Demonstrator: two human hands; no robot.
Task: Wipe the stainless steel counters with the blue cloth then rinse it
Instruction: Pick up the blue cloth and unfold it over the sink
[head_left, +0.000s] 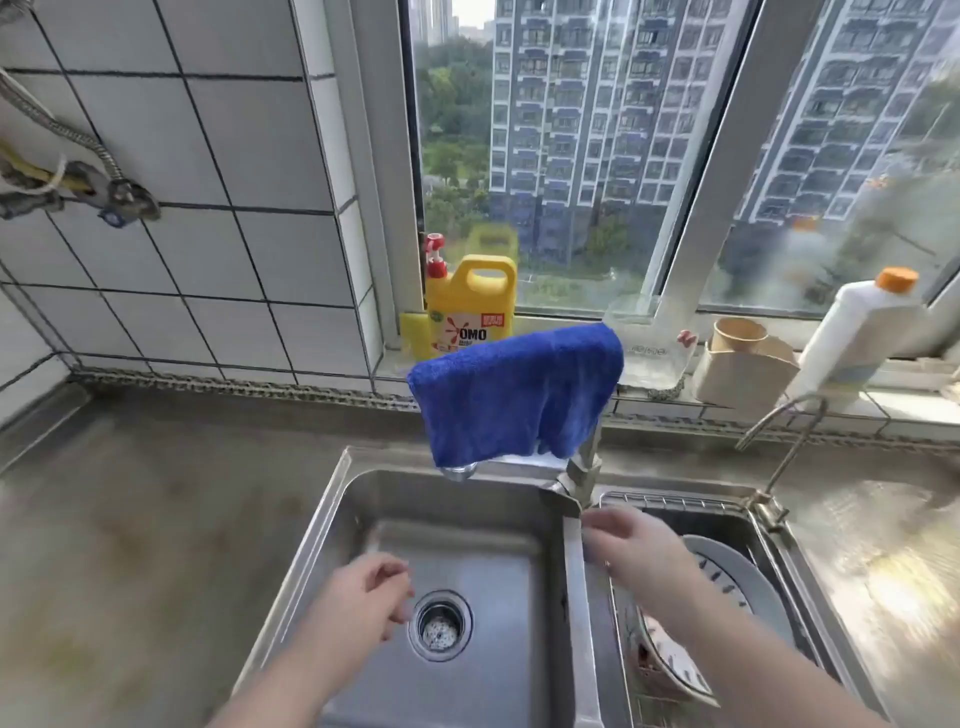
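Note:
A blue cloth (514, 392) hangs draped over the steel faucet (579, 480) behind the double sink. My left hand (363, 592) hovers over the left basin (467, 530), fingers loosely curled, holding nothing. My right hand (631, 543) is above the divider and the right basin, fingers spread, empty, just below the faucet base. The stainless steel counter (145, 519) stretches to the left of the sink and another stretch (872, 545) lies to the right, shiny and wet-looking.
The drain strainer (440, 626) sits in the left basin. Dishes (727, 587) rest in a rack in the right basin. A thin second tap (779, 447) stands at right. On the window sill are a yellow detergent jug (475, 306), a beige holder (743, 364) and a white bottle (857, 332).

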